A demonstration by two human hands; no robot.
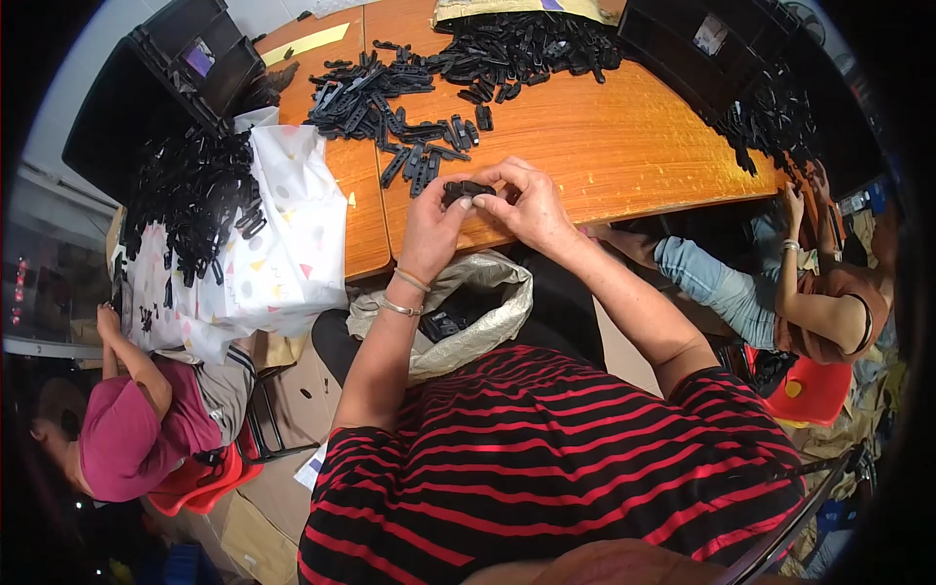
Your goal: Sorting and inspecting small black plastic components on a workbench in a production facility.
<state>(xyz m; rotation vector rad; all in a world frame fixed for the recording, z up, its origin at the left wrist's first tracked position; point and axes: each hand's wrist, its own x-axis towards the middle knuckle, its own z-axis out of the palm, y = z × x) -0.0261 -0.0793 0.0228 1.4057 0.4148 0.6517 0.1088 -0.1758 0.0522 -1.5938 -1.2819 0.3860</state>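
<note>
Between both hands, just above the near table edge, I hold a small black plastic piece (pixel 470 189). My left hand (pixel 434 226) pinches its left end with thumb and fingers. The fingers of my right hand (pixel 531 207) close on its right end, thumb underneath. Just beyond my hands lie loose dark clip-like parts (pixel 421 168), spreading from a heap of long dark plastic parts (pixel 366 102). In my lap an open woven sack (pixel 522 310) holds some dark pieces that I cannot make out well.
Another heap of black parts (pixel 526 49) lies at the far side of the wooden table (pixel 604 136). Black crates (pixel 673 49) stand left and right. A patterned white cloth (pixel 292 234) bears black parts. One person (pixel 146 419) sits left, another (pixel 829 302) right.
</note>
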